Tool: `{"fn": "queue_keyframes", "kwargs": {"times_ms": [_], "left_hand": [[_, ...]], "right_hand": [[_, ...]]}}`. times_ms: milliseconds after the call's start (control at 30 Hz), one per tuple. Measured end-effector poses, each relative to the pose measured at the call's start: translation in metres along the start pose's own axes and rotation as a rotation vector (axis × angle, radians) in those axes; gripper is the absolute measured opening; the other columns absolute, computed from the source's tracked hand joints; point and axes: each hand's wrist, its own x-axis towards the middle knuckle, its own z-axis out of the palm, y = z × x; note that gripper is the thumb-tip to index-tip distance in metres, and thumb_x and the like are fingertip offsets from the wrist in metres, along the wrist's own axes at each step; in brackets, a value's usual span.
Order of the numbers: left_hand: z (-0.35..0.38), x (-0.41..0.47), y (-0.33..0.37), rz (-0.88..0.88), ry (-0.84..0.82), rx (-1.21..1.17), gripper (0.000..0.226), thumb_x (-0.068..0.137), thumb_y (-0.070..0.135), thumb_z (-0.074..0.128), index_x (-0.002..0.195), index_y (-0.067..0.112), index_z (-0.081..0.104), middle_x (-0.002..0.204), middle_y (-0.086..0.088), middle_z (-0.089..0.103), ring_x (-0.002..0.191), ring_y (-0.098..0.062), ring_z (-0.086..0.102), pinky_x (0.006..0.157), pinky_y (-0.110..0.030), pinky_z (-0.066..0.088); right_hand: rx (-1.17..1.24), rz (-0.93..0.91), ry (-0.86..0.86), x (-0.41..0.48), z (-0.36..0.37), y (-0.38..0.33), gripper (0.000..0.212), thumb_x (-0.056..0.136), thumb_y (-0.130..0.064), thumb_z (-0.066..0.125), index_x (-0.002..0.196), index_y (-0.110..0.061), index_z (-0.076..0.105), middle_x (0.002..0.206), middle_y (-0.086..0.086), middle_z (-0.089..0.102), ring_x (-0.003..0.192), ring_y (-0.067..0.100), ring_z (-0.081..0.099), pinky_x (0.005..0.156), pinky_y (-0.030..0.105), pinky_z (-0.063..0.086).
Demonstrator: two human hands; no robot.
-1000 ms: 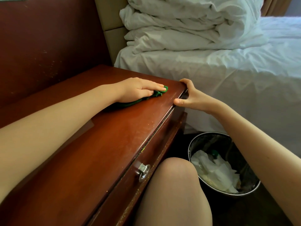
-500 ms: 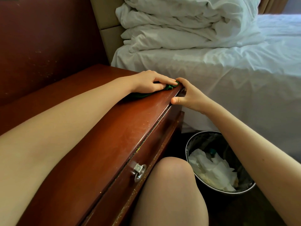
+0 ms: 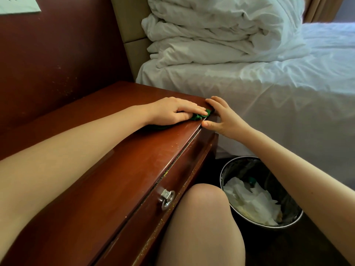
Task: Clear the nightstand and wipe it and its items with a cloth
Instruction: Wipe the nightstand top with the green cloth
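Pressing cloth (image 3: 200,116) onto nightstand (image 3: 123,169) (white bed (image 3: 269,93) beside).

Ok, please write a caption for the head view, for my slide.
Left hand presses a green cloth on the nightstand corner; right hand touches its edge.

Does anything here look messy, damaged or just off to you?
Yes: fine yellowish specks dot the front edge of the nightstand and its drawer front, thickest along the gap above the drawer, like grit or crumbs. The dark wall panel behind shows pale scuffs too.
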Motion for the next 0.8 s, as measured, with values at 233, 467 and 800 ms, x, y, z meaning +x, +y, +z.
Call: {"fn": "queue_keyframes", "kwargs": {"times_ms": [233, 467, 800], "left_hand": [[-0.006, -0.001, -0.012, -0.095, -0.002, -0.001, 0.041, 0.099, 0.017, 0.044, 0.133, 0.041, 0.048, 0.141, 0.022, 0.041, 0.132, 0.003, 0.033, 0.107, -0.013, 0.019], [-0.009, 0.019, -0.023, -0.312, 0.075, 0.066, 0.040, 0.101, 0.023, 0.038, 0.134, 0.043, 0.045, 0.145, 0.019, 0.038, 0.137, -0.011, 0.032, 0.113, -0.027, 0.023], [-0.005, 0.039, -0.011, -0.293, 0.056, 0.121, 0.041, 0.100, 0.025, 0.037, 0.136, 0.046, 0.042, 0.147, 0.021, 0.036, 0.138, -0.012, 0.030, 0.115, -0.037, 0.019]], "right_hand": [[-0.017, -0.036, -0.036, -0.007, -0.003, 0.004, 0.104, 0.062, -0.058, 0.061, 0.149, -0.018, 0.021, 0.158, 0.000, 0.006, 0.143, 0.019, 0.019, 0.114, 0.034, 0.025], [0.055, -0.046, -0.009, -0.005, 0.000, 0.007, 0.105, 0.059, -0.057, 0.063, 0.148, -0.016, 0.025, 0.158, 0.000, 0.008, 0.142, 0.017, 0.020, 0.114, 0.034, 0.026], [0.123, -0.047, 0.046, -0.006, 0.010, 0.013, 0.111, 0.057, -0.068, 0.062, 0.147, -0.016, 0.023, 0.158, 0.001, 0.005, 0.144, 0.018, 0.016, 0.115, 0.039, 0.025]]}}
